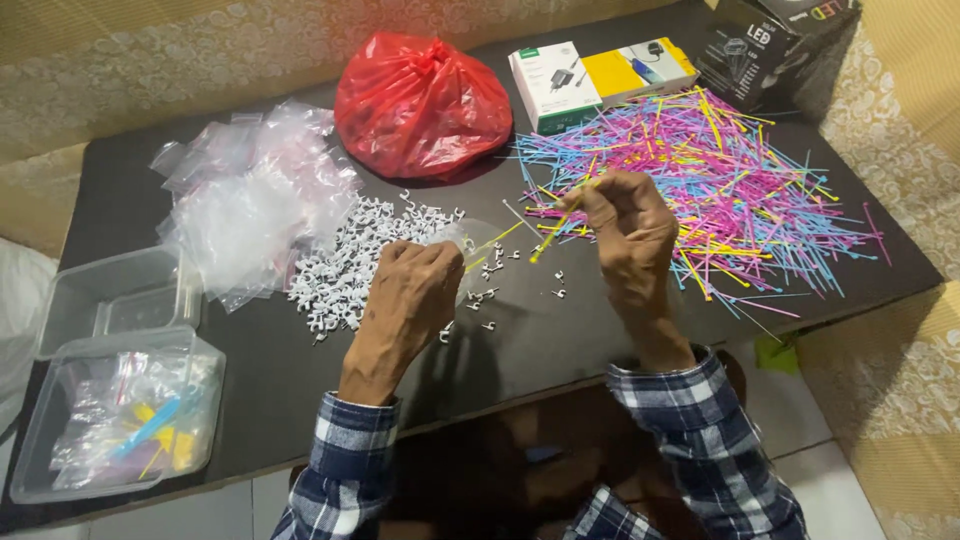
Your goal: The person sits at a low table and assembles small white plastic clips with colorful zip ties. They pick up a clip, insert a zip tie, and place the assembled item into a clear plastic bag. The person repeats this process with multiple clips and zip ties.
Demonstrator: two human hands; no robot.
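Left hand point(412, 290) curled around a small clear bag point(470, 240), mostly hidden. Right hand point(628, 232) pinching yellow cable ties point(556, 232); count unclear.

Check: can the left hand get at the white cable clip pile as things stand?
Probably yes. The left hand sits right beside the white clip pile, nothing between them, though it seems to hold a small clear bag.

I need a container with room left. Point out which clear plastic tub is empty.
The upper clear plastic tub, nearer the heap of clear bags; the lower clear plastic tub beside it holds filled packets.
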